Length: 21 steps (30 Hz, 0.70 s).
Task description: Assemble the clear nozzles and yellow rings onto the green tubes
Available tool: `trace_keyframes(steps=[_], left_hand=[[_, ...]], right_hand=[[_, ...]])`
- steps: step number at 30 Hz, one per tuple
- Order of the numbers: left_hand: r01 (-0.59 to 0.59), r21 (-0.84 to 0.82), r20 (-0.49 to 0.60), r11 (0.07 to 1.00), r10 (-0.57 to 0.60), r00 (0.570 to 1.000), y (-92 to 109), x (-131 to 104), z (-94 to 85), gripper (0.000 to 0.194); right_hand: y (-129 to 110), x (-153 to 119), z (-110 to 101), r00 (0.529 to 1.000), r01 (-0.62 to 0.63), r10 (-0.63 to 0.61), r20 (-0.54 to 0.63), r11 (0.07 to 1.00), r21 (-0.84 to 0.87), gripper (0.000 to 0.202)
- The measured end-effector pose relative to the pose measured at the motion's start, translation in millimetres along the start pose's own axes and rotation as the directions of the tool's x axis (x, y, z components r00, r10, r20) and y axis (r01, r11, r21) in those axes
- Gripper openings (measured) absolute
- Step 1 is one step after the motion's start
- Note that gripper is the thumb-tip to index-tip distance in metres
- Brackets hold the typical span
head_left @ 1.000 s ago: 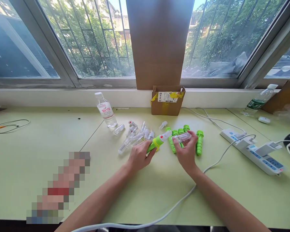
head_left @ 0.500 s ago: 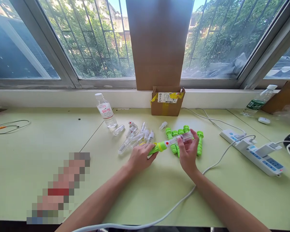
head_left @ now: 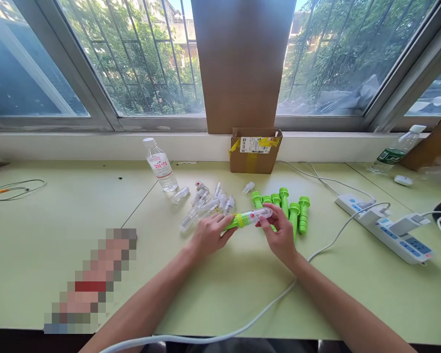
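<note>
My left hand (head_left: 210, 234) is closed around a green plastic tube (head_left: 231, 223) with a yellow-green collar. A clear ribbed plastic cover (head_left: 261, 213) with a small red mark sits over the tube's far end, reaching close to the collar. Thumb and fingers of my right hand (head_left: 280, 236) grip that cover near its rounded tip. Just beyond my left hand lies a loose pile of clear plastic covers (head_left: 191, 215). Several more green tubes (head_left: 304, 215) lie behind and beside my right hand, some partly hidden by it.
A water bottle (head_left: 160, 166) stands behind the pile, and an open cardboard box (head_left: 253, 162) sits against the sill. At right are a power strip (head_left: 385, 230) and a second bottle (head_left: 395, 153). A white cable (head_left: 259, 318) crosses the table under my right forearm. Left lies a pixelated patch (head_left: 91, 279).
My right hand has moved left with the clear cover, which has slid further over the green tube toward the collar. My left hand has stayed nearly in place.
</note>
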<state>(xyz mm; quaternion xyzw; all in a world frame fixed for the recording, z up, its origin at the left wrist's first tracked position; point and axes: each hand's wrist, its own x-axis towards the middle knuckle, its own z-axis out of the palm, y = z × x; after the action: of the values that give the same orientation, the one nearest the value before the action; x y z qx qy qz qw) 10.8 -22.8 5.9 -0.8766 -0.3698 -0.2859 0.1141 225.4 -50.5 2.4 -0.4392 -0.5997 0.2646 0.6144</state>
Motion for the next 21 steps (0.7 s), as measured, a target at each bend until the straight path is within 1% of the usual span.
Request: trace_keyframes(steps=[4, 8, 10, 14, 17, 21], left_hand=[[-0.020, 0.026, -0.004, 0.999, 0.020, 1.000, -1.1, -0.3, 0.7, 0.024], [-0.050, 0.049, -0.002, 0.998, 0.050, 0.999, -1.4, 0.3, 0.2, 0.025], [-0.066, 0.057, 0.004, 0.996, 0.066, 0.998, -0.7, 0.7, -0.5, 0.025], [-0.081, 0.057, 0.012, 0.995, 0.080, 0.997, 1.4, 1.9, -2.0, 0.024], [-0.068, 0.040, 0.017, 0.997, 0.068, 0.998, 0.4, 3.2, -3.5, 0.025], [-0.036, 0.033, 0.003, 0.999, 0.036, 0.999, -5.1, 3.7, -6.3, 0.024]], right_hand=[[-2.6, 3.5, -4.1, 0.999, -0.044, 0.044, 0.014, 0.998, -0.037, 0.027], [-1.7, 7.0, -8.5, 0.995, -0.095, 0.096, -0.003, 0.990, -0.099, 0.027], [-0.5, 8.7, -10.6, 0.997, -0.076, 0.075, -0.016, 0.980, -0.182, 0.032], [1.0, 11.1, -15.1, 1.000, 0.023, -0.025, -0.002, 0.949, -0.314, 0.046], [1.2, 11.8, -18.4, 0.997, 0.076, -0.070, 0.030, 0.949, -0.305, 0.048], [-0.8, 11.0, -20.5, 0.985, 0.113, -0.086, 0.150, 0.976, -0.185, 0.035]])
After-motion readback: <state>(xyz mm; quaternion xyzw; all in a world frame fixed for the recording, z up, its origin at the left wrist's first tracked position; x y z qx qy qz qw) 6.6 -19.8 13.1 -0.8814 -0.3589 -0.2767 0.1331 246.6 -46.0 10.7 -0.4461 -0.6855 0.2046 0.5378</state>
